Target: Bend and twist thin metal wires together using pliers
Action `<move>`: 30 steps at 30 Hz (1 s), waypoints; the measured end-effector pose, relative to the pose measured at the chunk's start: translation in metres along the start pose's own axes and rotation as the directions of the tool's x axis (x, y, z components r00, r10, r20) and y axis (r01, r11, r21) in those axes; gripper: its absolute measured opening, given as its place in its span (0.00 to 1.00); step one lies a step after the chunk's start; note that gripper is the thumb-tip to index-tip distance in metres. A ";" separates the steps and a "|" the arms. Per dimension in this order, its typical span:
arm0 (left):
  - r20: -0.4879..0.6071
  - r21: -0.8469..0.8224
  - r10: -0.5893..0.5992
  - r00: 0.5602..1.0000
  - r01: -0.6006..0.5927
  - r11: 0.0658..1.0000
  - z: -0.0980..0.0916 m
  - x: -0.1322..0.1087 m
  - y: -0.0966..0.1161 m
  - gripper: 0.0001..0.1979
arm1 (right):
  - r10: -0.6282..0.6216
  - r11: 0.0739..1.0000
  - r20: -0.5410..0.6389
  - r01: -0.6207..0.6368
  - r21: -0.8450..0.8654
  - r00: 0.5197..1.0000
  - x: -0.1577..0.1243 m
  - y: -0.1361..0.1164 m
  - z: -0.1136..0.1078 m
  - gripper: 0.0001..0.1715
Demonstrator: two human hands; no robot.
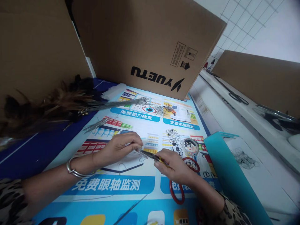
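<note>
Wire piece [139, 151], where is it?
— Just above the poster [131, 184] on the tabletop, pinched in the left hand [118, 147] fingers, at the tip of the pliers [151, 155].
— And the right hand [173, 167]?
— Fingers clenched round the pliers' handles.

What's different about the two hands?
The left hand pinches a small wire piece; the right hand grips thin yellow-handled pliers. The left hand has silver bangles at its wrist; the right hand shows none. Both meet over the blue poster.
</note>
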State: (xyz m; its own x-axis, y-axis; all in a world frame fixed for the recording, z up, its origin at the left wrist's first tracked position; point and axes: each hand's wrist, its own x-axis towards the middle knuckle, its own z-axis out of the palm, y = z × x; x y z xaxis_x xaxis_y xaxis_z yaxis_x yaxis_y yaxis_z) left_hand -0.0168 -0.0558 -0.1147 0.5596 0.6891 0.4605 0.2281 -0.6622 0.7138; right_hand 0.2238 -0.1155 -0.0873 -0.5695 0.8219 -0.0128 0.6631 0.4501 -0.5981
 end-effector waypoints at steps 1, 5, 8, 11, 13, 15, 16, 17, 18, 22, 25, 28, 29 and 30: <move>-0.002 0.000 0.006 1.000 -0.006 1.000 0.000 0.000 0.000 0.07 | -0.005 1.000 -0.002 0.005 0.006 1.000 0.000 0.000 0.000 0.12; 0.000 0.005 0.026 1.000 -0.026 1.000 -0.001 0.000 0.001 0.07 | -0.016 1.000 -0.003 0.016 -0.001 1.000 0.000 0.000 -0.001 0.11; -0.012 -0.008 0.019 1.000 -0.019 1.000 -0.001 0.000 0.000 0.07 | 0.000 1.000 -0.003 0.000 -0.005 1.000 0.001 0.002 -0.003 0.10; -0.016 -0.025 -0.013 1.000 0.013 1.000 0.000 0.000 -0.003 0.07 | 0.014 0.999 0.004 -0.014 0.030 1.000 0.001 0.005 -0.004 0.11; -0.016 -0.028 -0.031 0.999 0.030 0.999 0.000 0.000 -0.004 0.08 | 0.017 0.998 0.015 -0.018 0.053 1.000 0.001 0.007 -0.004 0.12; -0.015 -0.027 -0.039 0.999 0.038 0.999 0.000 -0.001 -0.006 0.08 | 0.017 0.998 0.020 -0.018 0.059 1.000 0.001 0.008 -0.003 0.13; -0.015 -0.026 -0.040 0.999 0.040 0.999 0.000 -0.001 -0.006 0.09 | 0.013 0.998 0.019 -0.014 0.056 1.000 0.001 0.009 -0.003 0.13; -0.014 -0.025 -0.041 0.999 0.040 0.999 0.001 -0.001 -0.005 0.09 | 0.010 0.999 0.017 -0.011 0.050 1.000 0.001 0.009 -0.002 0.13; -0.014 -0.027 -0.039 0.999 0.039 0.999 0.001 0.000 -0.005 0.10 | 0.006 0.999 0.014 -0.007 0.043 1.000 0.001 0.009 -0.002 0.13; -0.025 -0.042 -0.020 0.999 0.019 0.999 0.001 -0.001 -0.004 0.09 | -0.004 0.999 0.012 0.003 0.033 1.000 0.000 0.007 -0.002 0.13; -0.021 -0.038 -0.012 1.000 0.012 0.999 0.001 -0.001 -0.005 0.08 | -0.003 0.999 0.018 0.002 0.039 1.000 0.001 0.004 -0.004 0.11; -0.006 -0.028 -0.011 1.000 0.011 1.000 0.001 -0.002 -0.005 0.08 | -0.001 0.999 0.023 0.000 0.037 1.000 0.001 0.003 -0.004 0.10; -0.004 -0.023 -0.010 1.000 0.010 1.000 0.001 -0.002 -0.005 0.08 | -0.002 0.999 0.023 0.002 0.036 1.000 0.001 0.003 -0.004 0.09; -0.006 -0.018 -0.009 1.000 0.009 1.000 0.001 -0.003 -0.004 0.08 | -0.003 0.999 0.023 0.002 0.035 1.000 0.001 0.003 -0.004 0.09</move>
State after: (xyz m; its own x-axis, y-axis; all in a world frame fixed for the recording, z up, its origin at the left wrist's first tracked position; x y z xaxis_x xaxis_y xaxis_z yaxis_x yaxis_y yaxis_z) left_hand -0.0185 -0.0551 -0.1192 0.5524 0.6971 0.4570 0.2189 -0.6504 0.7274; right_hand 0.2272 -0.1119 -0.0855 -0.5828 0.8121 -0.0297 0.6446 0.4397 -0.6255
